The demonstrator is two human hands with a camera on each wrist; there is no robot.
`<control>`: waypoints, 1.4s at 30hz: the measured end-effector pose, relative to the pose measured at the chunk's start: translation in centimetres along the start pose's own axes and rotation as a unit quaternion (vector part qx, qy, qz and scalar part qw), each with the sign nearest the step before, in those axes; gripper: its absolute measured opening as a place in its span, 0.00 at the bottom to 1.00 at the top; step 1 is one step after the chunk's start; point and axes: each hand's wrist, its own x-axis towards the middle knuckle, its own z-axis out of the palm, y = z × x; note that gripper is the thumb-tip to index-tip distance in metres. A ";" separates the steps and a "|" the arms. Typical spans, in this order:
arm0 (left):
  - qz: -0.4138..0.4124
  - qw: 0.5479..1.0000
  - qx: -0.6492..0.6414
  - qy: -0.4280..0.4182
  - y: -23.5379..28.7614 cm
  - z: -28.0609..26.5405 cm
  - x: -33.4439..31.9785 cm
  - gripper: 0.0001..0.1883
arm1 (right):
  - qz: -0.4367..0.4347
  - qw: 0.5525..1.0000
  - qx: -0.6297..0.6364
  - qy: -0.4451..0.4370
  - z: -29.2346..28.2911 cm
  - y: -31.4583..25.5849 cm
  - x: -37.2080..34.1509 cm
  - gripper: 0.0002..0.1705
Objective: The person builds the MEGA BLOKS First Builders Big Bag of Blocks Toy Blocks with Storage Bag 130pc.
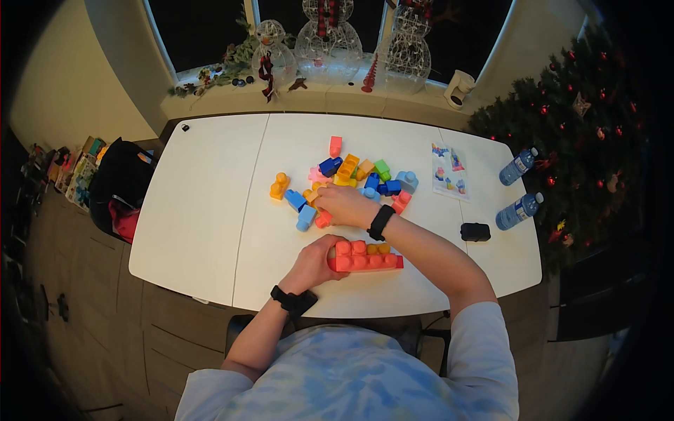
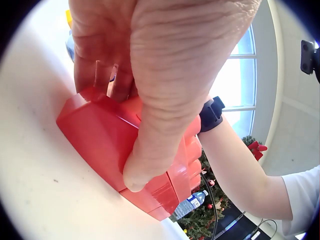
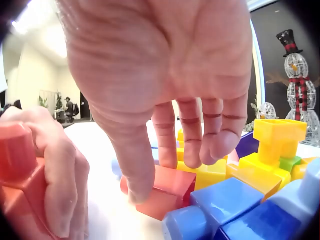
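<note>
In the head view my left hand grips the left end of a long red block assembly with two orange studs at its back. Up close in the left wrist view, the thumb of this hand lies along the side of the red blocks. My right hand reaches down into the front of the loose pile. Its thumb and index finger pinch a small red block in the right wrist view, the other fingers of that hand hanging over yellow blocks.
Blue blocks, an orange block and several others lie on the white table. Farther right are a picture sheet, a black case and two water bottles. A decorated tree stands beyond the right edge.
</note>
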 end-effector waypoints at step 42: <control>0.027 1.000 0.010 -0.002 0.5 -0.2 0.2 0.37 | 0.134 0.955 0.263 -0.017 -3.3 2.0 -13.2 0.17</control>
